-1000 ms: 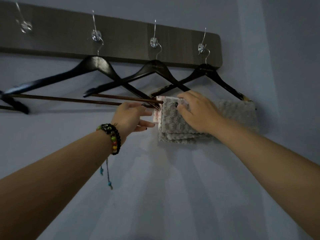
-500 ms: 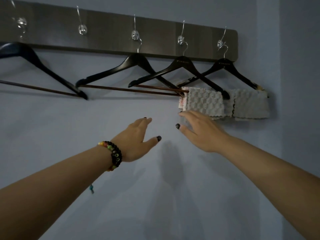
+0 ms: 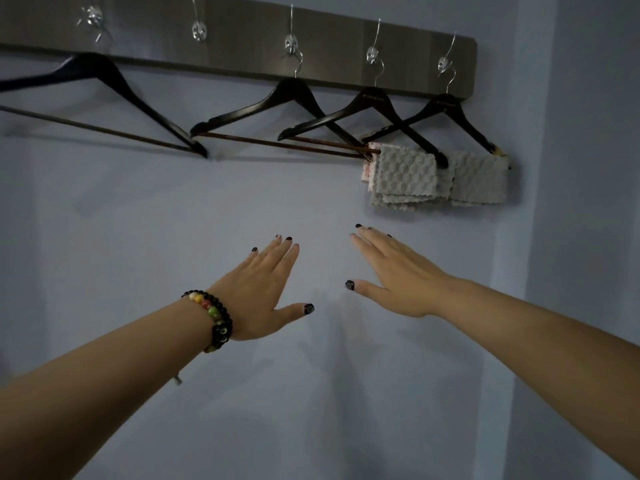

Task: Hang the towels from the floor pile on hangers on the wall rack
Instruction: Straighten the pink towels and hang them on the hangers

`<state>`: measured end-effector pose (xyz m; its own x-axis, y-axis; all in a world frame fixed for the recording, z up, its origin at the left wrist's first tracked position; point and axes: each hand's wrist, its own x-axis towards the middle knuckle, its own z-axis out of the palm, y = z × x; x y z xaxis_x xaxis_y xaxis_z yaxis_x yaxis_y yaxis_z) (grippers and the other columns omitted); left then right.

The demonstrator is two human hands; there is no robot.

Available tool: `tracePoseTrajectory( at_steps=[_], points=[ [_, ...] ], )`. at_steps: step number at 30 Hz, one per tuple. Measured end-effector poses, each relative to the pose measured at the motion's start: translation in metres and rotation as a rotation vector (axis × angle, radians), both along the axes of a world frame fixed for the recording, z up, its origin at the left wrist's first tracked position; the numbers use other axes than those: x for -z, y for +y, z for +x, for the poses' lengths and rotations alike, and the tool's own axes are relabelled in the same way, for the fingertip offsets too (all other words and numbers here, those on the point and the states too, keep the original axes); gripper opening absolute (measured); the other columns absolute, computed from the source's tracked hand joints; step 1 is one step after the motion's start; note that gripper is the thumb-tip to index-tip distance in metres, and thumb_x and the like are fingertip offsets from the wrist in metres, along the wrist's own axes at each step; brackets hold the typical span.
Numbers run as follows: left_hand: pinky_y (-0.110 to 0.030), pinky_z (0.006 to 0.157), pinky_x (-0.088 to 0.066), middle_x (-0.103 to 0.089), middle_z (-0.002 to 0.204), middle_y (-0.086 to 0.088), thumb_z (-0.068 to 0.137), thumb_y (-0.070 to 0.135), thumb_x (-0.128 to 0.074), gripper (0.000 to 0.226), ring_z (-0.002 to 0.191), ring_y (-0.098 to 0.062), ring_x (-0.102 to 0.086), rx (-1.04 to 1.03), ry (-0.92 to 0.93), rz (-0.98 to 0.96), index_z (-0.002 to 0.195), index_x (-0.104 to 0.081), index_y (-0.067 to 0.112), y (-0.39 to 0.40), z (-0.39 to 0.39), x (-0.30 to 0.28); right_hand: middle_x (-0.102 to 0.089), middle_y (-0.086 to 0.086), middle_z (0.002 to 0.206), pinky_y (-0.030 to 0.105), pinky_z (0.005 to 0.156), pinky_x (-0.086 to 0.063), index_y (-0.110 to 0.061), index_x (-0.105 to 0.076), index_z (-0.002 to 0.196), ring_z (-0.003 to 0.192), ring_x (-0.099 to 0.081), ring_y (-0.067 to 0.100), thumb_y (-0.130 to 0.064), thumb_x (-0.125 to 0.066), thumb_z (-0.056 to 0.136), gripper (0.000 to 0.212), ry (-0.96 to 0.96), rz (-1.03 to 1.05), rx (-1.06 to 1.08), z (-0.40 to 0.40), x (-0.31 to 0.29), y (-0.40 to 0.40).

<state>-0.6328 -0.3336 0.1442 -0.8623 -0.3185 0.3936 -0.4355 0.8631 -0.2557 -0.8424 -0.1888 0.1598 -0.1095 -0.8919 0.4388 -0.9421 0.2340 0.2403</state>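
Towels (image 3: 405, 174) on 2 rightmost hangers (image 3: 441, 112); both hands spread, holding nothing.

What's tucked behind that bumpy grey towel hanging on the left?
A pale dotted cloth peeks out at the bumpy grey towel's left edge; more grey layers show below. The rest is covered.

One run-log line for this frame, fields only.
left hand: open, empty | right hand: open, empty | towels: on hangers | rack: three hangers bare
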Motion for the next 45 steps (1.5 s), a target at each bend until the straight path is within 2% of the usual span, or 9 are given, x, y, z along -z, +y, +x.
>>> tracePoseTrajectory(
  at_steps=[8,11,14,18,24,35,39,42,45],
  points=[
    [-0.025,0.114,0.008,0.011,0.162,0.000,0.083,0.070,-0.017,0.094,0.147,-0.012,0.015,-0.079,0.063,0.133,0.153,0.010,0.013,0.047,0.054,0.053,0.014,0.000,0.160,0.037,0.121,-0.005,-0.014,0.004,0.153,0.147,0.011,0.014,-0.062,-0.030,0.093,0.084,-0.200,0.041,-0.079,0.034,0.042,0.030],
    [-0.018,0.111,-0.004,-0.003,0.162,0.005,0.088,0.067,-0.024,0.084,0.148,-0.008,-0.004,-0.064,0.170,0.271,0.154,-0.002,0.019,0.077,0.079,0.079,0.017,-0.003,0.160,0.034,0.121,-0.008,-0.015,0.005,0.153,0.147,0.009,0.012,-0.061,-0.032,0.093,0.084,-0.250,0.044,-0.156,0.053,0.066,0.051],
    [-0.018,0.110,-0.012,-0.015,0.161,0.004,0.081,0.076,-0.012,0.090,0.147,-0.010,-0.018,-0.074,0.210,0.301,0.154,-0.009,0.022,0.107,0.108,0.117,0.021,-0.004,0.159,0.031,0.121,-0.006,-0.014,0.008,0.153,0.147,0.010,0.011,-0.057,-0.032,0.095,0.082,-0.216,0.104,-0.246,0.077,0.102,0.072],
    [-0.023,0.118,-0.008,-0.013,0.161,0.001,0.082,0.077,-0.007,0.093,0.148,-0.011,-0.012,-0.144,0.120,0.315,0.154,-0.007,0.018,0.140,0.150,0.162,0.021,-0.002,0.159,0.028,0.120,0.003,-0.013,0.011,0.152,0.146,0.015,0.011,-0.058,-0.028,0.096,0.082,-0.226,0.233,-0.298,0.110,0.151,0.089],
    [-0.022,0.116,0.001,-0.006,0.161,0.002,0.084,0.073,-0.012,0.088,0.148,-0.009,-0.005,-0.204,0.100,0.372,0.155,-0.006,0.021,0.161,0.215,0.192,0.015,-0.007,0.160,0.022,0.117,0.003,-0.012,0.003,0.153,0.146,0.011,0.006,-0.054,-0.030,0.098,0.077,-0.378,0.250,-0.391,0.166,0.194,0.099],
    [-0.033,0.121,-0.009,-0.004,0.162,-0.002,0.085,0.074,-0.012,0.090,0.148,-0.012,-0.002,-0.301,0.079,0.406,0.155,-0.006,0.018,0.117,0.334,0.237,0.011,-0.010,0.160,0.021,0.116,0.000,-0.018,0.001,0.153,0.146,0.008,0.004,-0.052,-0.035,0.097,0.075,-0.560,0.277,-0.426,0.287,0.247,0.054],
    [-0.025,0.118,-0.003,-0.006,0.162,-0.002,0.088,0.068,-0.021,0.086,0.148,-0.011,0.001,-0.317,0.092,0.442,0.154,-0.007,0.016,0.085,0.384,0.257,0.011,-0.009,0.160,0.019,0.115,0.003,-0.018,0.002,0.153,0.145,0.011,0.003,-0.050,-0.035,0.098,0.074,-0.585,0.283,-0.422,0.335,0.265,0.018],
    [-0.020,0.115,-0.001,-0.009,0.162,-0.002,0.089,0.064,-0.027,0.083,0.148,-0.011,-0.001,-0.330,0.095,0.481,0.154,-0.009,0.016,0.064,0.417,0.270,0.013,-0.008,0.160,0.026,0.120,-0.001,-0.018,0.004,0.153,0.145,0.012,0.004,-0.050,-0.035,0.098,0.075,-0.623,0.312,-0.391,0.367,0.282,-0.008],
    [-0.021,0.115,-0.003,-0.009,0.162,-0.002,0.084,0.072,-0.020,0.090,0.148,-0.012,-0.004,-0.338,0.096,0.541,0.154,-0.011,0.016,0.042,0.442,0.285,0.016,-0.009,0.159,0.024,0.118,0.001,-0.019,0.006,0.153,0.145,0.013,0.004,-0.050,-0.035,0.098,0.075,-0.658,0.334,-0.368,0.394,0.298,-0.034]
  ],
)
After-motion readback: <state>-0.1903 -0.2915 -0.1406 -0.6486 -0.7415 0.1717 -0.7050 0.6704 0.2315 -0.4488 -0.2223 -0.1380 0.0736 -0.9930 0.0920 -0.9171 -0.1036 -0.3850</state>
